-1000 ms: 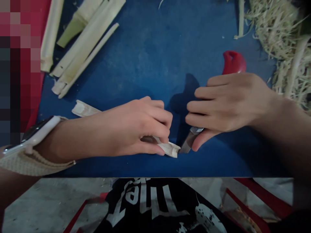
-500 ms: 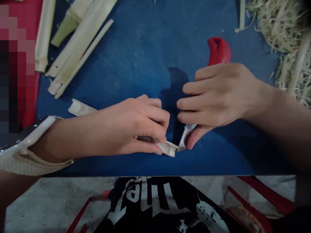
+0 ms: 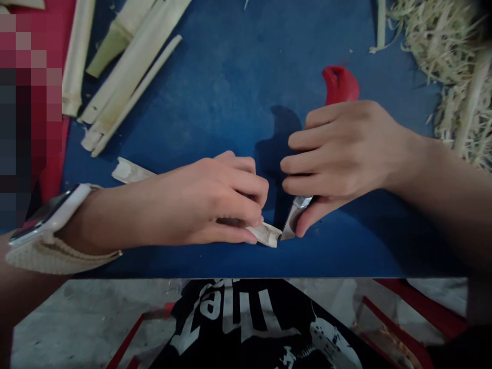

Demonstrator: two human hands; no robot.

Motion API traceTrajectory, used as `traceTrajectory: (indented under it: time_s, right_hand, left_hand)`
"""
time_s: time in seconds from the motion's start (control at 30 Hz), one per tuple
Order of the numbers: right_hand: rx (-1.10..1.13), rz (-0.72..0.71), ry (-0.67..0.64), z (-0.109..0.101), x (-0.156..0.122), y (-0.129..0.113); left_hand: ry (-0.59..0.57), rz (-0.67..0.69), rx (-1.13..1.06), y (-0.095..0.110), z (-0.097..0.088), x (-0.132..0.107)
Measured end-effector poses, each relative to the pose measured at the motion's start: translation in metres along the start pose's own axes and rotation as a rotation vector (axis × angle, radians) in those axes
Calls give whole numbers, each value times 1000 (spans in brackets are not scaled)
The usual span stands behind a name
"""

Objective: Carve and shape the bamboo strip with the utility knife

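My left hand [image 3: 226, 200] is closed around a pale split bamboo strip [image 3: 269, 234], pressing it down on the blue tabletop [image 3: 223, 102]. The strip runs under my wrist, and its far end shows to the left of my forearm. My right hand [image 3: 338, 154] is wrapped round the red handle of a utility knife [image 3: 294, 218], my thumb lying along the blade side. The blade points down and toward me, its tip right beside the near end of the strip. Whether the tip touches the bamboo or only the table I cannot tell.
Several split bamboo pieces [image 3: 130, 77] lie at the upper left. A heap of thin bamboo shavings [image 3: 438, 46] covers the upper right, with a longer stick [image 3: 469, 107] on it. The table's front edge [image 3: 269, 278] runs just below my hands.
The knife handle's top has tipped slightly left and down, and my right hand has shifted a little with it. My left hand keeps its hold on the strip. The view has shifted slightly.
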State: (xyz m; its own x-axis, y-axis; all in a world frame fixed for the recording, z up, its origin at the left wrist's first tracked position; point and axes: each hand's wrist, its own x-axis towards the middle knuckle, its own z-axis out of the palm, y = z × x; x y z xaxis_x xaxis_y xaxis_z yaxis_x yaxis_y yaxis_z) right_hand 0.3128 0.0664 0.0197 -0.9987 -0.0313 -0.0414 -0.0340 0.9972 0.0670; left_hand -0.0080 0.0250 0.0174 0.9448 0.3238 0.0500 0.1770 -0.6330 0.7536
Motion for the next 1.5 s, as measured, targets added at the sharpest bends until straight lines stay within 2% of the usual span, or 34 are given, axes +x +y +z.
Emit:
traceTrajectory:
  time_s: [0.23,0.3,0.43,0.6,0.8,0.97,1.17,1.5]
  right_hand:
    - [41,-7,107,1,1,-1]
    - [50,-2,100,0,0,-1]
    - [50,10,90,-3,-1,-1]
    - [50,14,66,-2,-1,-2]
    - [-7,-11,153,4,-3,-4]
    - [55,17,208,5,-4,-4]
    - [106,27,189,2,-2,-3]
    - [164,47,184,0,-1,-3]
  left_hand:
    - [50,39,-41,-7,6,0]
    - [62,47,-55,-8,7,0]
    - [5,-9,-20,-4,5,3]
    - [22,27,-3,0,2,4]
    - [33,52,13,-3,6,5]
    - [38,54,13,-2,6,4]
    - [39,64,8,-1,4,2]
    - [89,108,-64,-19,17,-5]
